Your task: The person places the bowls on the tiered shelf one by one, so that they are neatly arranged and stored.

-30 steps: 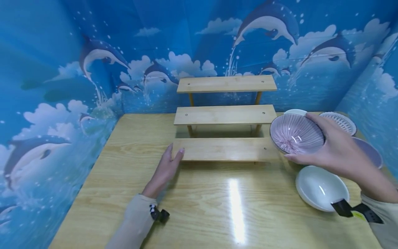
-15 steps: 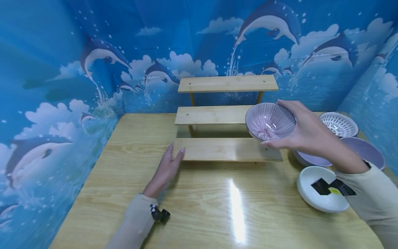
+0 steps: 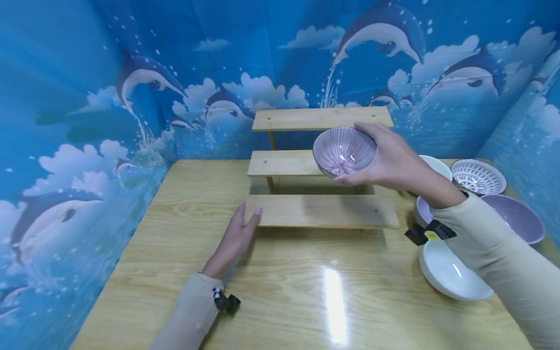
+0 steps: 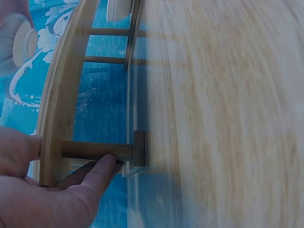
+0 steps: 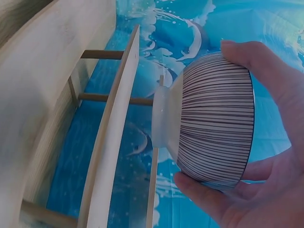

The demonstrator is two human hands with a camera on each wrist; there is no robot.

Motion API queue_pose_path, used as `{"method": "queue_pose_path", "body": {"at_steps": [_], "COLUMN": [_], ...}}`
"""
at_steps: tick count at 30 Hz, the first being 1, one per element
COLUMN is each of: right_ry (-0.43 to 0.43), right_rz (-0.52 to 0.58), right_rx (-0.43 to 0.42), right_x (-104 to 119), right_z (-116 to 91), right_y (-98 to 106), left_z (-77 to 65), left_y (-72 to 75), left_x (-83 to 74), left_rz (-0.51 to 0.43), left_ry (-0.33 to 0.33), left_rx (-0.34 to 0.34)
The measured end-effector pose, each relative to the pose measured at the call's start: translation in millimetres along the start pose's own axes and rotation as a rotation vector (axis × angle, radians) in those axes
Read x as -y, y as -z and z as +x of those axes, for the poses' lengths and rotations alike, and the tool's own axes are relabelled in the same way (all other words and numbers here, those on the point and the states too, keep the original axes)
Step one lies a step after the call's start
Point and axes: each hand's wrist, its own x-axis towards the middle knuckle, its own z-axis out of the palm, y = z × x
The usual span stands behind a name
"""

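Observation:
My right hand (image 3: 395,158) grips a striped bowl (image 3: 344,151) by its rim, with the thumb and fingers on opposite sides. The bowl hangs in the air in front of the middle and upper boards of a three-tier wooden shelf (image 3: 286,162), its hollow facing the head camera. Thin dark lines cover its outside, and its pale foot (image 5: 160,116) points towards the boards in the right wrist view. At the left end of the lowest board, my left hand (image 3: 232,240) holds the shelf. In the left wrist view its fingers (image 4: 102,173) reach under the board by a round leg.
On the right of the wooden table (image 3: 280,291) stand a white bowl (image 3: 452,274), a lilac bowl (image 3: 516,218), a patterned bowl (image 3: 479,177) and another pale bowl (image 3: 437,166). My right forearm partly covers this group. A dolphin-print backdrop (image 3: 210,58) encloses the table's back and sides.
My right hand has carried the striped bowl leftwards and up, from above the other bowls to in front of the shelf. The left hand has stayed at the lowest board's end.

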Motion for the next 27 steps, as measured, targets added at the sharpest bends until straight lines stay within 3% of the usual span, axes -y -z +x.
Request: {"method": "queue_pose_path", "body": {"at_steps": [9,17,27], "right_ry": [-0.008,-0.041,-0.056], "right_rz": [0.051,0.088,0.104], "right_rx": [0.039,0.036,0.006], "right_x": [15,20,22], "right_z": [38,69,100], "right_y": [-14,-25,-36], "left_z": [-0.2,-1.5,-0.8], "left_y": [0.8,-1.6,0.6], "left_x": [0.4,-1.3,-1.0], "left_rz": [0.003,-0.005,0.006], "left_ry": [0.003,-0.030,-0.020], "left_rx": [0.007,0.005,0.009]}}
